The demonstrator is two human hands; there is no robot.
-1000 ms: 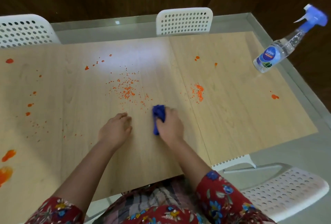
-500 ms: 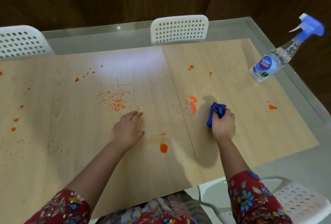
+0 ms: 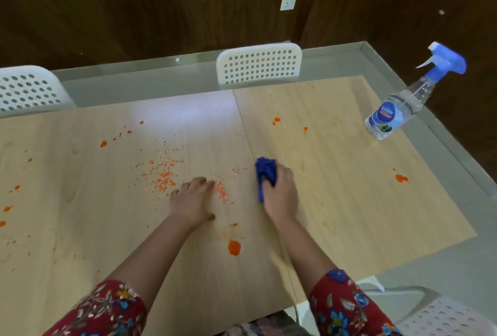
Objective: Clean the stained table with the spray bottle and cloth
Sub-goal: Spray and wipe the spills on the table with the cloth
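Note:
The light wooden table (image 3: 349, 201) carries orange stains: a scatter of specks (image 3: 161, 177) left of centre, a blob (image 3: 234, 247) near me, small spots (image 3: 275, 120) further back and one spot (image 3: 401, 178) at the right. My right hand (image 3: 281, 193) presses a crumpled blue cloth (image 3: 265, 174) on the table near the seam between the two boards. My left hand (image 3: 192, 200) lies flat on the table, fingers spread, beside the specks. A clear spray bottle (image 3: 403, 104) with a blue trigger head stands at the far right corner, out of reach of both hands.
White perforated chairs stand at the far side (image 3: 259, 65), far left (image 3: 27, 89) and near right (image 3: 446, 317). A grey floor and dark wood wall panels (image 3: 161, 13) surround the table. More orange spots (image 3: 8, 208) lie along the left edge.
My right hand swept the cloth right to the stain past the seam, then back left to the seam; that stain is now gone. My left hand stayed flat.

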